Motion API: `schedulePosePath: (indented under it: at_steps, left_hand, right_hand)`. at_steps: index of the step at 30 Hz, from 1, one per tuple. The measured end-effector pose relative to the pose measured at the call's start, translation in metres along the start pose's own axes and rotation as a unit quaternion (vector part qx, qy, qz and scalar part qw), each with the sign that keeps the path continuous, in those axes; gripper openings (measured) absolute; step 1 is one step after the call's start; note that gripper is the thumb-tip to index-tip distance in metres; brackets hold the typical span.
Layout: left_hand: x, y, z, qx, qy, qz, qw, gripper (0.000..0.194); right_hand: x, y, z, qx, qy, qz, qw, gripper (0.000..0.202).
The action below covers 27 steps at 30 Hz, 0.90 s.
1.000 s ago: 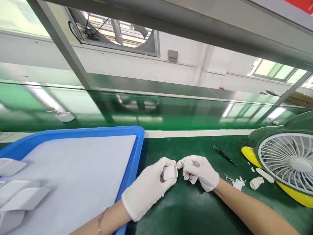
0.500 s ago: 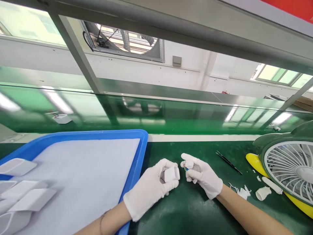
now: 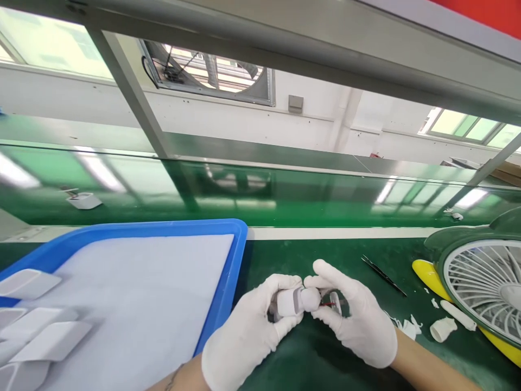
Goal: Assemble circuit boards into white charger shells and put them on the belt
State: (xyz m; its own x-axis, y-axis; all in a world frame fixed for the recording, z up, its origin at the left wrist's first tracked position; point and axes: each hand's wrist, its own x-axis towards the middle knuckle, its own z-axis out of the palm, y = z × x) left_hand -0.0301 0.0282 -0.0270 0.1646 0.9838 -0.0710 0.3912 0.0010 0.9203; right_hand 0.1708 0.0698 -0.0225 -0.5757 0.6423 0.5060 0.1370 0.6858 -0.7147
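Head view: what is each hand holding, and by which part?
The left hand grips a white casing by its outer sides. The right hand holds a rounded white part with wires; exactly where cannot be told.

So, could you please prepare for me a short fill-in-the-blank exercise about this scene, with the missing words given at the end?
1. The hollow white casing is gripped by the person's ____ hand.
2. The rim of the large tray is coloured ____.
3. As seen in the picture, the tweezers lie to the ____ of the tray.
4. The parts sticking out under the fan are coloured ____.

Missing words: left; blue; right; yellow.
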Motion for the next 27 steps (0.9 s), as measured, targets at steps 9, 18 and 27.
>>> schedulePosePath:
  at_steps: [9, 18, 27]
  left_hand:
    - [-0.004, 0.002, 0.004, 0.032, 0.013, 0.015, 0.999, 0.025]
    - [-0.005, 0.002, 0.004, 0.083, 0.011, 0.023, 0.996, 0.019]
    - [-0.005, -0.009, 0.008, 0.125, 0.016, 0.246, 0.961, 0.042]
  right_hand:
    - [0.002, -0.003, 0.003, -0.080, -0.057, -0.040, 0.994, 0.079]
    - [-0.012, 0.005, 0.015, -0.154, -0.047, -0.042, 0.986, 0.075]
    - [-0.004, -0.011, 0.011, -0.071, -0.082, 0.050, 0.993, 0.089]
